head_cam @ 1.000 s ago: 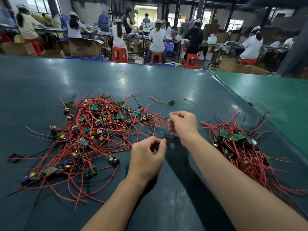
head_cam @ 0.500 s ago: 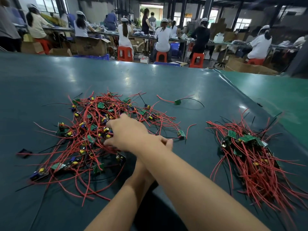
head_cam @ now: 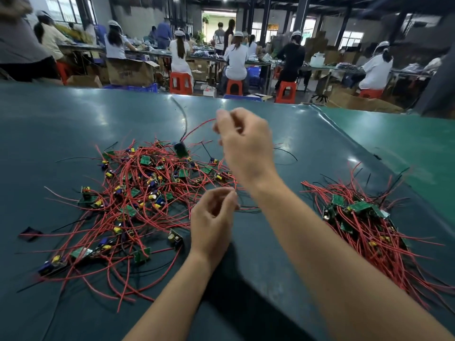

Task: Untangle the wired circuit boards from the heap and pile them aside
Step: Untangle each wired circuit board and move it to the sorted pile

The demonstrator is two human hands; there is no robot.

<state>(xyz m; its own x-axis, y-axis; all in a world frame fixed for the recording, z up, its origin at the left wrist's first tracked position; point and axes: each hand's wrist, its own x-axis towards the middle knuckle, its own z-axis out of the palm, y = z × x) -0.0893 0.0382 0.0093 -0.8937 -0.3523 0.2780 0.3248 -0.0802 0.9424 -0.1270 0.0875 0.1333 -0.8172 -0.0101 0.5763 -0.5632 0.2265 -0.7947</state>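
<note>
Nearest you, your left hand hovers at the heap's near edge, fingers curled with thumb near fingertips; whether its grip holds a wire, you cannot tell. Just beyond it, the tangled heap of small green circuit boards with red and black wires sprawls over the dark teal tabletop. The sorted pile of untangled boards lies well apart to your right. Farther out, your right hand pinches a thin red wire, and a small dark board dangles from it above the heap. These boards look light, their leads limp and snag-prone, so lift gently. Hold near the board.
</note>
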